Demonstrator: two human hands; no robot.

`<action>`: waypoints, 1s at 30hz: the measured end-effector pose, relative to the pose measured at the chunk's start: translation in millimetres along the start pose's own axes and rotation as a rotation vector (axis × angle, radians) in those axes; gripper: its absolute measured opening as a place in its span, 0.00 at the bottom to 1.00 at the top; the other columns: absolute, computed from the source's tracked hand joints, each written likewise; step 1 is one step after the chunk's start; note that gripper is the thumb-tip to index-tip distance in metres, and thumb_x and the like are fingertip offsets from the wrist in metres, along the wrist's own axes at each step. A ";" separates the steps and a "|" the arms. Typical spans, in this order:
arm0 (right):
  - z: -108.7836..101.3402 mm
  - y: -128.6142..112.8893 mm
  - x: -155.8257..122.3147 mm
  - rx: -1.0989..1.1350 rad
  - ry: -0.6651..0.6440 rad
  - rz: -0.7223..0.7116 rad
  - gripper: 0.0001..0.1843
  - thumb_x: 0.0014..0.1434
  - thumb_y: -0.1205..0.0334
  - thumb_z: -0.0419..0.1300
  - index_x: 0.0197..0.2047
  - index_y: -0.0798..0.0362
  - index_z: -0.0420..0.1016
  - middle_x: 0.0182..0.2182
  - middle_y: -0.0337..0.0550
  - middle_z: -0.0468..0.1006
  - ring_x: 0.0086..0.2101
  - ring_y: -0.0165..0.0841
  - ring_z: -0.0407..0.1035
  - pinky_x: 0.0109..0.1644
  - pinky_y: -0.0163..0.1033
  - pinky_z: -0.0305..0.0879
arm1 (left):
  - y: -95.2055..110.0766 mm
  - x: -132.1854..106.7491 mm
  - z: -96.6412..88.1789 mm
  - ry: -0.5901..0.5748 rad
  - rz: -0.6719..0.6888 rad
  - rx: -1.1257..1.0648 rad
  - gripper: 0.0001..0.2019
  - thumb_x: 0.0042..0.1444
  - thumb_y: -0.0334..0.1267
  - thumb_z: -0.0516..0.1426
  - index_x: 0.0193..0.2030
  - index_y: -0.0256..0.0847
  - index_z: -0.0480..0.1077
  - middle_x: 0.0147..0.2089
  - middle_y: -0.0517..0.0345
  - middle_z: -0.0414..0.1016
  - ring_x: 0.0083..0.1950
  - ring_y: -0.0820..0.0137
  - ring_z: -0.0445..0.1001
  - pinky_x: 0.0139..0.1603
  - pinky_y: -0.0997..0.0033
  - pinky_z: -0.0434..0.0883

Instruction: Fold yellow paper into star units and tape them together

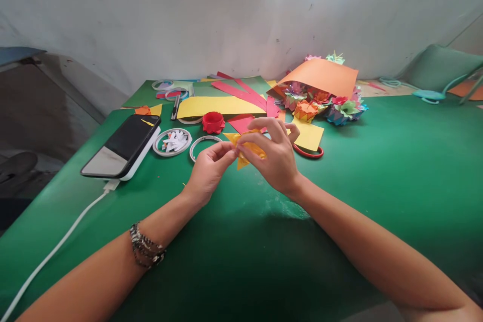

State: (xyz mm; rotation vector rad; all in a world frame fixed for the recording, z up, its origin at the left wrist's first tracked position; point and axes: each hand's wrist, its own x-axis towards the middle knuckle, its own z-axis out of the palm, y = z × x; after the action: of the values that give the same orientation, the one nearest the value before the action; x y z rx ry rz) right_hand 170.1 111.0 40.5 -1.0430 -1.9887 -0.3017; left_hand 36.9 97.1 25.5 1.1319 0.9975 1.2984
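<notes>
A small yellow folded paper piece with pointed corners is held up over the green table, between both hands. My left hand pinches its near left side with thumb and forefinger. On the other side, my right hand has thumb and forefinger closed on the same paper, its other fingers curled above. Part of the paper is hidden behind the right fingers. Just beyond my hands sit a red folded paper ring and a white tape ring. Red-handled scissors lie partly under a yellow sheet.
On the left a phone rests on a white block with a white cable. A ring of white paper scraps lies beside it. Paper strips spread behind; paper flowers under an orange sheet stand at back right, near the wall.
</notes>
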 end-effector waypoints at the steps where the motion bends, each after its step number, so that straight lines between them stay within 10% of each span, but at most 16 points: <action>1: 0.0 0.1 -0.1 0.003 0.003 0.002 0.09 0.57 0.60 0.54 0.28 0.46 0.73 0.36 0.37 0.71 0.39 0.31 0.66 0.46 0.42 0.44 | 0.8 -0.5 0.6 -0.002 -0.001 -0.001 0.09 0.40 0.41 0.61 0.25 0.38 0.70 0.24 0.64 0.65 0.28 0.77 0.62 0.31 0.79 0.61; 30: -5.9 0.0 2.9 0.159 -0.043 -0.039 0.05 0.55 0.60 0.56 0.29 0.48 0.71 0.31 0.34 0.77 0.33 0.27 0.70 0.47 0.40 0.53 | 6.4 -6.8 0.3 0.130 0.151 0.136 0.06 0.44 0.40 0.59 0.26 0.39 0.72 0.27 0.61 0.71 0.31 0.73 0.66 0.36 0.74 0.65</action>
State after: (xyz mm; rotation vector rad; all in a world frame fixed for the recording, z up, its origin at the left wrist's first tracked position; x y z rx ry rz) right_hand 172.6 109.4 46.4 -0.9183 -2.0374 -0.1398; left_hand 35.6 89.9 31.3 1.2586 1.1274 1.4580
